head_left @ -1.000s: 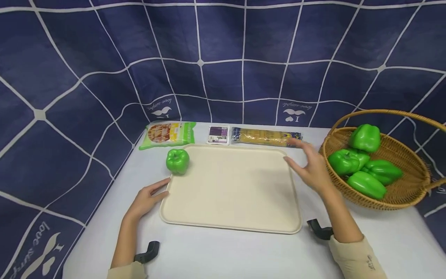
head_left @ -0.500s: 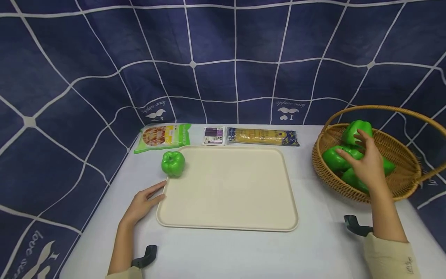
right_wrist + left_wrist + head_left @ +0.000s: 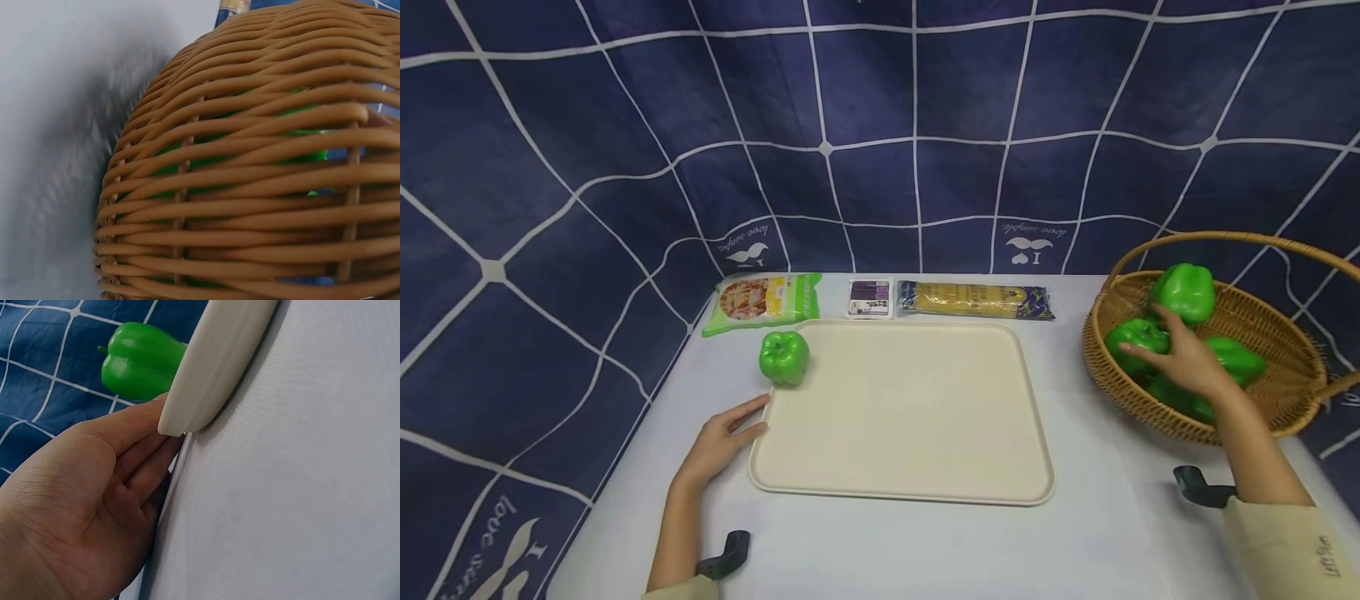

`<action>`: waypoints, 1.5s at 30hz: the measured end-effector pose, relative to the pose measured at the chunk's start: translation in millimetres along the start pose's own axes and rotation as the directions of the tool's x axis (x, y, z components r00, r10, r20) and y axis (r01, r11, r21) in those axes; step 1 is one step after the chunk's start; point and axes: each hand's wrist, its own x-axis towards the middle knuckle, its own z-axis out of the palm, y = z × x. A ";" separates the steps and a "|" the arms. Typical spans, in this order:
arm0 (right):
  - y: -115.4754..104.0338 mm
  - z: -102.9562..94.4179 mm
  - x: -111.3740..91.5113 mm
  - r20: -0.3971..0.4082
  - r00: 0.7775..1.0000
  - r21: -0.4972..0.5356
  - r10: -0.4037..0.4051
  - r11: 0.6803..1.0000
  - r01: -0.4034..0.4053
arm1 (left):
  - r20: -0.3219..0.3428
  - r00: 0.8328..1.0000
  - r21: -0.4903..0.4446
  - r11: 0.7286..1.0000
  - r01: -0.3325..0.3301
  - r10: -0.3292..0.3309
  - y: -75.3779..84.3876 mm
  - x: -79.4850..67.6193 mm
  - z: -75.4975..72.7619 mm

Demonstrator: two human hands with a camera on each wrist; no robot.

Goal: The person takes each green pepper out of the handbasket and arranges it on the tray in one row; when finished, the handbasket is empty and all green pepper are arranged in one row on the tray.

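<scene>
My left hand (image 3: 713,448) touches the left edge of a cream tray (image 3: 895,417), its fingers extended toward the rim. The left wrist view shows that hand (image 3: 94,487) against the tray's side (image 3: 209,369). A green bell pepper (image 3: 784,358) stands at the tray's back left corner. Inside a wicker basket (image 3: 1105,392), my right hand (image 3: 1191,362) holds another green bell pepper (image 3: 1138,337) between thumb and fingers. More green peppers lie around it, one bell pepper (image 3: 1183,293) behind. The right wrist view shows mainly the basket's woven wall (image 3: 262,187); the hand is hidden there.
Along the back of the white table (image 3: 925,550) lie a green food bag (image 3: 763,302), a small purple-and-white pack (image 3: 871,298) and a long yellow-and-blue packet (image 3: 973,300). The basket's handle (image 3: 1240,237) arches above its contents. A navy gridded cloth (image 3: 880,100) hangs behind.
My right hand has moved right from beside the tray into the basket and closed around a green bell pepper. My left hand has stayed at the tray's edge.
</scene>
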 end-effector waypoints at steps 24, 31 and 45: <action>-17.4 -5.7 -25.0 -0.173 0.985 -0.074 -0.018 0.997 0.005 | -0.011 1.000 0.022 1.000 -0.004 0.004 2.8 -1.0 2.6; -47.2 -9.1 -50.1 -0.313 0.950 -0.054 -0.006 0.998 -0.012 | -0.006 1.000 0.020 1.000 0.018 -0.017 2.7 -2.2 0.9; -132.2 28.8 -49.2 -0.365 0.872 0.007 -0.326 0.936 0.353 | -0.006 1.000 0.019 1.000 0.000 0.000 2.1 -1.7 0.0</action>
